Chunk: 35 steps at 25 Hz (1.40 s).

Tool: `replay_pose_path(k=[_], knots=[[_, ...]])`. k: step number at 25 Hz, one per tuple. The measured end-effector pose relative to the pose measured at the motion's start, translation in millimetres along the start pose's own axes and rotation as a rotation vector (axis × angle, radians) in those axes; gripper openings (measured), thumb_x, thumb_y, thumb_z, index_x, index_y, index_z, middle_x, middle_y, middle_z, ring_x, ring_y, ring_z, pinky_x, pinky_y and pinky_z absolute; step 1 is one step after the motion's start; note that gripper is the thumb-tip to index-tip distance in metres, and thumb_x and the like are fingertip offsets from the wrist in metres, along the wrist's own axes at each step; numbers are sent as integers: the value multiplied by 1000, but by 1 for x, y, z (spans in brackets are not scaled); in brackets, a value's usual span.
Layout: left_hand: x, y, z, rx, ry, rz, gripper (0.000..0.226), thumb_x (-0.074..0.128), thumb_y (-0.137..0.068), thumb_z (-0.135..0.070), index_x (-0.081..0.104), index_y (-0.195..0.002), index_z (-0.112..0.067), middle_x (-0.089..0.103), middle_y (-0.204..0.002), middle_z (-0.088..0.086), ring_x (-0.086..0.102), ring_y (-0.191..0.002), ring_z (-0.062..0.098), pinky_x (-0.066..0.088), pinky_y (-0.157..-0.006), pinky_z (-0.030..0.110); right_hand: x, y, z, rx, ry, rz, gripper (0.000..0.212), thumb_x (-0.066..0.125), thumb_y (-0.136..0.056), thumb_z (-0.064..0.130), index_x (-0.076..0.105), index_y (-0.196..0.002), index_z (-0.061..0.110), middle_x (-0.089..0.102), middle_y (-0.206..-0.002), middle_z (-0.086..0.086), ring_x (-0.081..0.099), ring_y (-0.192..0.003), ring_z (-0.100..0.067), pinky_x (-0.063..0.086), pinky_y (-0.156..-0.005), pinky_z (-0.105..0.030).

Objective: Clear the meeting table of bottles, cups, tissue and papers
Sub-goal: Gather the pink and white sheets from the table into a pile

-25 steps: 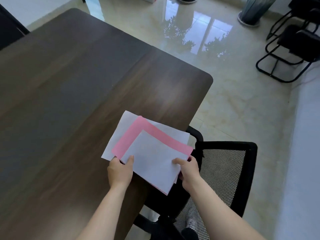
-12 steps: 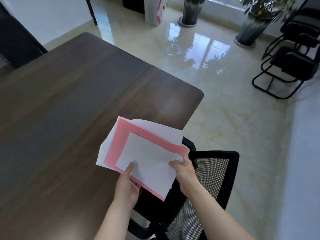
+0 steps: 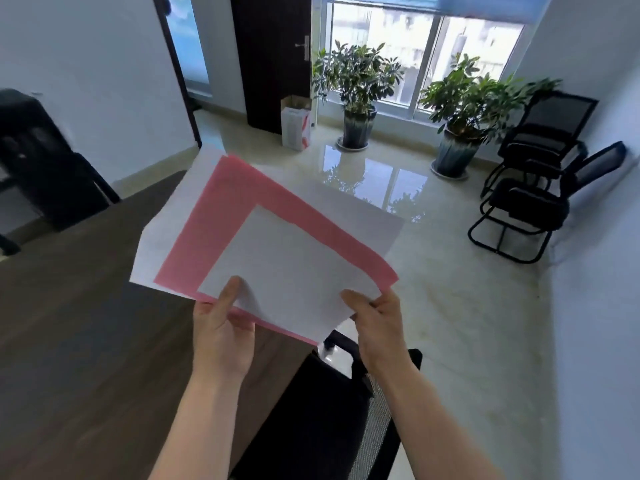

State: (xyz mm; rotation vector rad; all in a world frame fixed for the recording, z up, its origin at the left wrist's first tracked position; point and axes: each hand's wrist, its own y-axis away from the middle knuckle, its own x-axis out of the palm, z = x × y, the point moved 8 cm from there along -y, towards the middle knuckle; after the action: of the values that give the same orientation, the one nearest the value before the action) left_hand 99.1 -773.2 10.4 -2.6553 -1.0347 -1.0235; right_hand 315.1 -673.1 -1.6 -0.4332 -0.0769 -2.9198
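Observation:
A small stack of papers (image 3: 277, 258), a pink sheet between white ones, is lifted off the dark wooden meeting table (image 3: 86, 306) and held up in front of me. My left hand (image 3: 221, 327) grips the stack's near left edge, thumb on top. My right hand (image 3: 381, 323) pinches the near right corner, thumb on the top white sheet. The papers hide the table's far corner. No bottles, cups or tissue show on the visible part of the table.
A black mesh office chair (image 3: 329, 410) stands right below my hands at the table's edge. Two black chairs (image 3: 530, 188) line the right wall. Two potted plants (image 3: 356, 98) and a white bag (image 3: 296, 126) stand by the window. A dark door (image 3: 273, 57) is beyond.
The papers have come up off the table, held in both hands. My view has tilted up from the tabletop toward the window and plants.

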Motion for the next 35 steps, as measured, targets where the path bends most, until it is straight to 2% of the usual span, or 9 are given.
replay_pose_path(k=[3,5,9,13,15,21,25,31,35], knots=[[42,16,-35,119,-35,88,33,69,-93,-23,68,-124,-33,75,-125,-9,69,-127,21,53,-105,39,3,1,54,-117,-115,37,47,60,-89,-22,75,-104,20,80,-99,-5,77,-93,-25,60,-79,-34],[56,21,-42,123,20,91,33,69,-95,-19,67,-125,-34,75,-123,-10,68,-128,24,55,-102,42,7,4,71,-136,-217,61,42,64,-87,-20,71,-108,16,80,-100,-4,77,-93,-23,61,-77,-33],[70,26,-53,134,121,139,51,69,-87,-12,58,-134,-28,74,-119,-6,70,-122,25,61,-95,45,10,11,92,-164,-333,76,41,69,-70,-7,69,-108,8,78,-96,-6,76,-89,-23,61,-73,-33],[75,34,-69,187,118,172,67,66,-86,-10,51,-151,-12,70,-126,0,67,-123,26,62,-91,42,12,12,110,-191,-405,145,43,66,-70,-7,67,-111,6,75,-98,-9,73,-93,-27,60,-78,-37],[77,37,-71,187,129,169,72,68,-85,-10,49,-154,-14,71,-127,0,69,-121,25,62,-87,39,18,16,116,-186,-426,178,43,66,-71,-6,68,-111,8,75,-99,-9,73,-94,-27,61,-79,-37],[91,44,-90,257,113,247,61,66,-88,-10,53,-147,-21,74,-124,-4,72,-119,22,62,-95,42,17,26,145,-264,-412,186,37,66,-70,-5,83,-89,23,78,-86,-1,76,-83,-20,61,-73,-32],[97,43,-77,171,141,260,57,65,-90,-12,57,-146,-21,72,-129,-1,68,-125,27,60,-97,45,19,20,151,-215,-487,158,32,62,-71,0,71,-100,12,72,-86,-5,70,-82,-23,56,-76,-39],[109,41,-81,231,75,281,40,66,-92,-14,66,-128,-30,76,-120,-5,74,-113,21,62,-92,45,6,23,165,-322,-381,125,27,63,-75,0,81,-79,19,73,-77,-1,70,-74,-19,58,-69,-32],[112,36,-77,188,138,264,36,67,-90,-16,71,-123,-30,75,-123,-2,72,-118,25,55,-108,57,1,18,166,-290,-534,77,24,60,-73,3,78,-77,19,73,-74,-1,69,-71,-21,57,-66,-33]])
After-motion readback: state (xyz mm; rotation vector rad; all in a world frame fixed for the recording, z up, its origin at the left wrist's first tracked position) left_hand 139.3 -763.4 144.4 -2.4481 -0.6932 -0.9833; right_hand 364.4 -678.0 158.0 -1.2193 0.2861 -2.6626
